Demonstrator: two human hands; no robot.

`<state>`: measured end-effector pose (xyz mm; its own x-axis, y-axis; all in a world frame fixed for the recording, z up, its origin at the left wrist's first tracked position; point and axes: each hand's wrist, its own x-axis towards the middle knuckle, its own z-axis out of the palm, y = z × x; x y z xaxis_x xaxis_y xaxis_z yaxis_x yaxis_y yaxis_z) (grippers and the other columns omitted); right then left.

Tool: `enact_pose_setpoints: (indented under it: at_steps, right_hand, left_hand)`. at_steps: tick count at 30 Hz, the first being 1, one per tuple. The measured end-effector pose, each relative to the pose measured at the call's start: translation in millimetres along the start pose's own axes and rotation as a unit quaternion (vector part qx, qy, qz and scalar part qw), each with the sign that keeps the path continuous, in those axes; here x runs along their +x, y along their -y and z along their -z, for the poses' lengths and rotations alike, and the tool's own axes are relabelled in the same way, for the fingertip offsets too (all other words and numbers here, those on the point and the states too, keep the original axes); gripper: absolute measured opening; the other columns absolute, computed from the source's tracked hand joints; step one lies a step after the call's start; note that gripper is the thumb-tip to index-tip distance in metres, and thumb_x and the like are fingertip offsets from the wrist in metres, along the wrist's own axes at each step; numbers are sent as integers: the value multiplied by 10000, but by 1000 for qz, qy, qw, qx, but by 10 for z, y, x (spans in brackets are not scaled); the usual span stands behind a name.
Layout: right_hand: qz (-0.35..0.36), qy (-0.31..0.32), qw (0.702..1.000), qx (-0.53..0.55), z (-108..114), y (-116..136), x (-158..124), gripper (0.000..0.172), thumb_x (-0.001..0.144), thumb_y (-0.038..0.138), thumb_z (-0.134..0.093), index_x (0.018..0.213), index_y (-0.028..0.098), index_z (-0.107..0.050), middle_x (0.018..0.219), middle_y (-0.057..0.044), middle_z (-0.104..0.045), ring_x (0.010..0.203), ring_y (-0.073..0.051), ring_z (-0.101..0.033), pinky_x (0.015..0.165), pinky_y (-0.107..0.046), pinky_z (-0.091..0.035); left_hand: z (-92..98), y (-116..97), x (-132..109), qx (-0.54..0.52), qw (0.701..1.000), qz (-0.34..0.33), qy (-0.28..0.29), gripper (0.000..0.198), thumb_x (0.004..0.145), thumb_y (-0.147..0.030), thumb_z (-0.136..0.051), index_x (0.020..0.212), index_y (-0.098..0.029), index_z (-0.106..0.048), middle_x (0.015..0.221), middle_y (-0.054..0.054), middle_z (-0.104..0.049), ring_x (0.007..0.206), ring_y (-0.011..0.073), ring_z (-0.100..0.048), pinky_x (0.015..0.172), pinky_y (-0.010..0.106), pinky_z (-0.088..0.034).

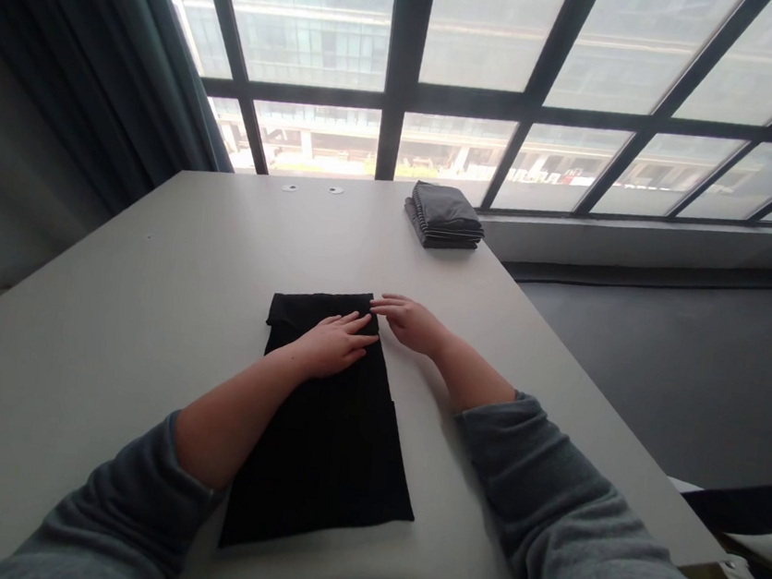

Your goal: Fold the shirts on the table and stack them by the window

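Observation:
A black cloth (332,451), folded into a long panel, lies flat on the white table with its far end folded over. My left hand (334,344) rests palm down on the upper part of the cloth, fingers spread and pointing to the right. At the cloth's far right corner, my right hand (414,323) touches the edge with its fingertips, fingers stretched out to the left. The two hands are close together but apart. Neither hand grips the cloth.
A stack of folded grey cloths (444,217) sits at the table's far right edge. Two small white discs lie by the far edge of the table (225,234). Windows stand behind it, a dark curtain (107,44) at the left. Other fabric is at lower right.

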<state>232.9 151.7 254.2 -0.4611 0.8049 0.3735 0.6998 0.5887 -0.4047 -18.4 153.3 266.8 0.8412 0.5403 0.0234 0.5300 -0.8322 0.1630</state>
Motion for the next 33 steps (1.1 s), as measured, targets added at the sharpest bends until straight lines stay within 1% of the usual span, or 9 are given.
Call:
enact_pose_setpoints:
  at_steps: [4,7,10,15,18,21,25,30,33]
  right_hand:
    - [-50,51,997,-20,-91,-9,61,520,898,16,-581,1325,251,-761,1415,-37,-713,1455,-286,-558,1204,-482,-482]
    - [-65,54,996,-19,-112,-5,75,433,946,83,-613,1313,253,-768,1429,-30,-702,1464,-303,-546,1214,-481,-472]
    - [-76,46,996,-11,-93,-2,61,369,965,162,-663,1302,259,-774,1419,-30,-709,1457,-310,-554,1203,-475,-488]
    - [-74,42,996,-9,-48,5,26,381,945,190,-703,1308,279,-772,1414,-13,-712,1468,-308,-541,1206,-460,-491]
    - [-67,48,997,-4,-32,18,19,410,930,196,-728,1332,274,-761,1430,-21,-700,1493,-326,-506,1217,-475,-480]
    - [-60,49,997,2,-18,33,19,437,912,210,-767,1346,261,-755,1433,-45,-697,1496,-349,-497,1219,-512,-476]
    - [-60,42,997,19,2,44,11,463,882,211,-810,1336,284,-760,1431,-42,-699,1487,-343,-510,1209,-515,-491]
    - [-38,36,998,43,30,40,-3,479,865,207,-825,1334,272,-758,1429,-61,-702,1481,-330,-523,1236,-506,-458]
    - [-22,14,998,62,48,41,-9,437,922,234,-763,1358,254,-738,1434,-86,-699,1456,-301,-557,1239,-490,-449]
  left_hand:
    - [1,-45,-84,13,1000,-26,9,463,1070,-325,-508,1525,-287,-584,1693,103,-423,1582,303,-375,1279,563,-308]
    - [-2,-64,-147,-8,998,-60,4,422,1083,-303,-468,1475,-300,-624,1643,51,-508,1556,249,-426,1300,511,-287]
    - [24,-84,-198,-46,995,-85,12,409,1080,-287,-461,1438,-296,-657,1589,13,-577,1574,246,-392,1313,490,-277]
    - [115,-136,-295,-113,987,-108,25,415,1060,-246,-469,1411,-313,-679,1564,-5,-603,1581,233,-380,1333,496,-251]
    - [190,-152,-403,-151,984,-95,-9,429,1060,-262,-452,1434,-311,-657,1589,9,-579,1522,214,-477,1301,450,-342]
    - [271,-72,-584,-143,984,-21,-102,418,1066,-316,-430,1408,-273,-667,1541,57,-620,1414,226,-587,1211,420,-466]
    - [314,253,-964,-44,963,152,-217,376,1018,-315,-450,1294,-268,-701,1372,85,-714,1298,285,-649,1157,492,-496]
    - [252,623,-1400,-9,924,307,-227,419,954,-380,-513,1300,-202,-668,1294,136,-730,1179,334,-696,1044,510,-554]
    - [208,631,-1439,-41,918,328,-221,426,938,-383,-560,1314,-209,-658,1254,107,-755,1098,303,-729,982,464,-580]
